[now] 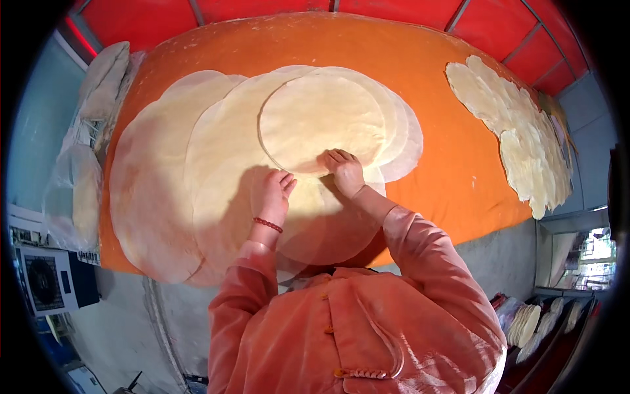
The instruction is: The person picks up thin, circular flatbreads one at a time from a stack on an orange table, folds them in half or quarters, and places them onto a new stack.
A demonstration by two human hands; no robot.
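A thin pale round sheet of dough or flatbread (322, 123) lies on top of broad overlapping sheets of the same kind. My right hand (346, 170) is at its near right edge, with the fingers bent over the rim and the thumb hidden. At the near left edge, close to the rim, is my left hand (280, 187), fingers partly curled; whether they pinch the rim is unclear. A red bead bracelet (268, 225) circles my left wrist. Larger overlapping sheets (152, 197) spread to the left and towards my body.
The sheets rest on an orange-covered table (433, 118). Irregular pale dough pieces (517, 133) are layered at its right end. Folded cloth (103, 74) and a clear plastic bag (74, 197) stand along the left. Stacked rounds (524, 325) sit on a rack at lower right.
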